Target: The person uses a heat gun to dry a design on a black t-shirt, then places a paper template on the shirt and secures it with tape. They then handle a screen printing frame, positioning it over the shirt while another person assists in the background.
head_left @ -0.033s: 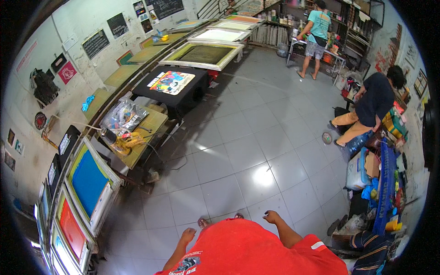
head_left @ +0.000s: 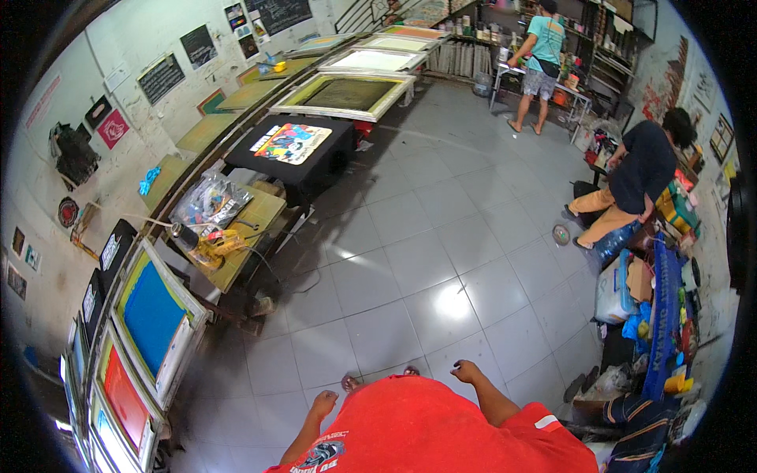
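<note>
My left hand (head_left: 322, 405) hangs beside my red shirt at the lower centre, fingers loosely curved and apart, holding nothing. My right hand (head_left: 465, 370) hangs on the other side, also empty, with thumb and fingers apart. Both are over the grey tiled floor (head_left: 394, 276). Nearest on the left are screen frames with blue (head_left: 150, 315) and red (head_left: 122, 386) areas; on the right is a cluttered pile with a clear bin (head_left: 611, 296) and a blue banner (head_left: 662, 315).
A long printing bench (head_left: 193, 158) along the left carries screens, a black shirt (head_left: 244, 162) and a yellow heat gun (head_left: 209, 248). A person in teal (head_left: 544, 47) stands at the back shelves; another in dark clothing (head_left: 643, 165) bends at the right, near a small round object (head_left: 561, 235).
The whole view has shifted very slightly; my hands and the two other people look the same.
</note>
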